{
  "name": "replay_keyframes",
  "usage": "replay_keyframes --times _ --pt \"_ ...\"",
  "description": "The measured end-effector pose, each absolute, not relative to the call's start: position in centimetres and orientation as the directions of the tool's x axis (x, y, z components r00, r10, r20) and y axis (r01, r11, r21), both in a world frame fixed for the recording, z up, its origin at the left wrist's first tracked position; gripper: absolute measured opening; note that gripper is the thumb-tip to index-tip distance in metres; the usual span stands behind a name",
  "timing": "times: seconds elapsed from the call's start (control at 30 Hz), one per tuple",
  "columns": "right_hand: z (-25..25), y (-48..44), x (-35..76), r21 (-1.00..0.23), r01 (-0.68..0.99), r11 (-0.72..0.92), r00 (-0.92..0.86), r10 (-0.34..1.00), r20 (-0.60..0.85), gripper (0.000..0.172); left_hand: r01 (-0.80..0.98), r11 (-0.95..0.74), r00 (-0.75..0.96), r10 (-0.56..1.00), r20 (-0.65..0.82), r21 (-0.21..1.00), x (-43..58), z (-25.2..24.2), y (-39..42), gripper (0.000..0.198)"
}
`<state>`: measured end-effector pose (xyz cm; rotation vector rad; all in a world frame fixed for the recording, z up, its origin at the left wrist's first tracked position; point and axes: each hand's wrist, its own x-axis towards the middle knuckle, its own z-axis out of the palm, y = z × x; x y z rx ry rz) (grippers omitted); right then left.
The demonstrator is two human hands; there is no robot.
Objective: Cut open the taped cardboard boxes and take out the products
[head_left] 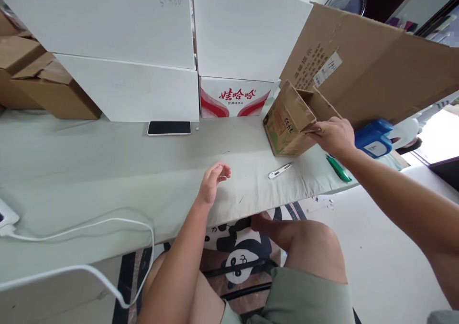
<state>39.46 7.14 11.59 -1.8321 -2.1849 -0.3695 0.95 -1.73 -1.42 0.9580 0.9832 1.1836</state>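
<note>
My right hand (334, 134) grips the edge of an open brown cardboard box (287, 123) at the right of the table; its thumb and fingers pinch a flap. Handwritten digits and a green print mark the box's side. My left hand (214, 181) hovers over the middle of the table near its front edge, fingers loosely curled but apart, with nothing in it. Between the hands lies a white utility knife (280, 170). A green object (338, 168) rests below my right forearm, beside a blue bottle (374, 138).
Large white panels (129, 90) and a red-and-white carton (235, 97) line the back. A black phone (169, 128) lies before them. Tall cardboard (373, 66) stands at the right. A white cable (107, 220) crosses the left side. Brown boxes (53, 90) sit at the far left.
</note>
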Motion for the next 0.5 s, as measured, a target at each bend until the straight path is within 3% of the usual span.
replay_keyframes --times 0.13,0.27,0.37,0.5 --pt "12.3 10.0 39.2 -0.002 1.0 0.005 -0.004 0.897 0.442 0.03 -0.273 0.14 0.118 0.987 -0.112 0.952 1.0 -1.6 -1.5 0.04" --pt "13.4 13.1 38.6 -0.227 0.948 -0.223 0.297 0.877 0.377 0.046 -0.28 0.155 0.132 0.984 -0.122 0.948 1.3 -1.8 -1.2 0.039" --pt "13.7 15.1 38.0 -0.294 0.934 -0.204 0.295 0.904 0.309 0.052 -0.278 0.174 0.142 0.98 -0.139 0.945 1.5 -1.7 -1.0 0.038" --pt "13.2 18.3 37.3 -0.346 0.923 -0.169 0.288 0.899 0.33 0.057 -0.25 0.198 0.145 0.975 -0.166 0.948 1.9 -1.7 -0.5 0.037"
